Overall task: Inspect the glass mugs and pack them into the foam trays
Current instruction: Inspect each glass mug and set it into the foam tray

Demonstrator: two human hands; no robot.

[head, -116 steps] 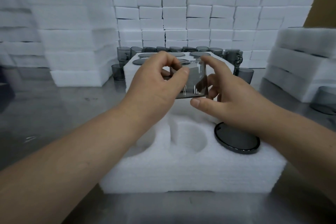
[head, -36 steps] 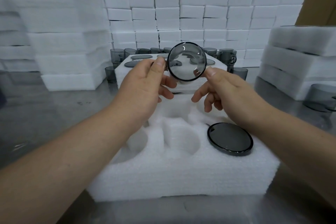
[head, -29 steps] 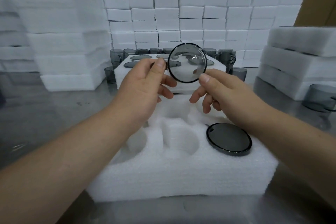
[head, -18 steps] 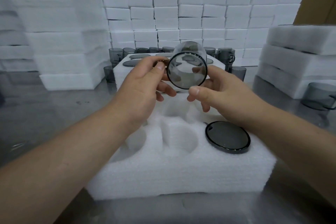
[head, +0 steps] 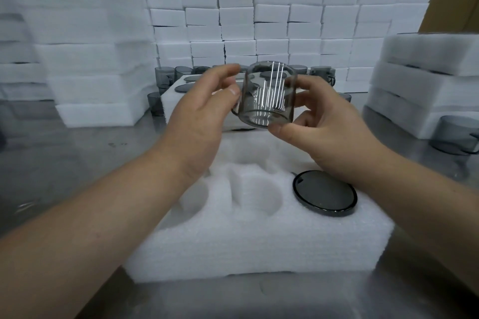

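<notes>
A smoky grey glass mug (head: pixel 268 96) is held in the air above the near white foam tray (head: pixel 259 243), its side wall turned toward me. My left hand (head: pixel 204 114) pinches the mug's left side, thumb on the glass. My right hand (head: pixel 321 132) grips the right side, thumb under the lower rim and fingers behind. The tray holds one mug (head: pixel 325 193) sunk in its right cavity, showing only a dark round end. Two cavities (head: pixel 256 195) to its left are open, and others lie hidden behind my hands.
A second foam tray (head: pixel 172 103) with mugs in it stands behind, ringed by several loose grey mugs (head: pixel 164 76). Another mug (head: pixel 456 134) sits at the right. Foam tray stacks (head: pixel 85 65) flank both sides, with a wall of foam blocks (head: pixel 272 13) behind the steel table (head: pixel 64 153).
The mug has been turned in both hands: its round end faced me before, and its side faces me now. My right thumb has moved under the lower rim.
</notes>
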